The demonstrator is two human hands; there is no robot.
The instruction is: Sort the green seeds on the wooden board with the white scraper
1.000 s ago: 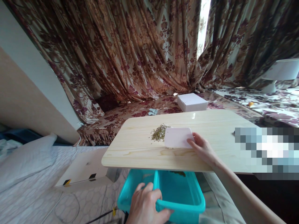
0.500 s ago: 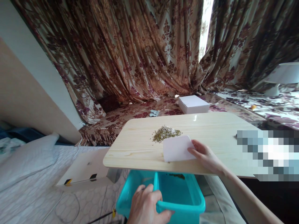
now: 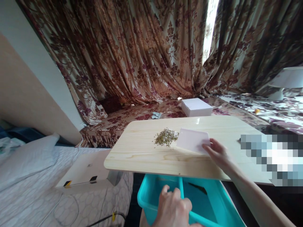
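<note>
My right hand [image 3: 217, 153] pinches the right edge of a white card [image 3: 193, 140], held tilted over the wooden table. The card's left edge is at the right side of a loose pile of small greenish-brown grains mixed with white bits [image 3: 165, 137]. Below the table's front edge, my left hand [image 3: 174, 205] grips the rim and divider of a turquoise two-compartment tub [image 3: 148, 205]. A dark strip of similar material [image 3: 199, 188] lies in the tub's right compartment. The left fingertips are partly hidden by the hand.
The wooden table [image 3: 132, 157] spans the middle. Behind it are a white box [image 3: 196, 107] and a folded cloth [image 3: 156, 115] on a patterned ledge. A flat white carton [image 3: 82, 167] sits on the bed at left. A lamp [image 3: 287, 78] stands at far right.
The card and my right hand have moved right and slightly away from me, uncovering the pile's near side. My left hand and the tub have shifted right, and the tub is turned.
</note>
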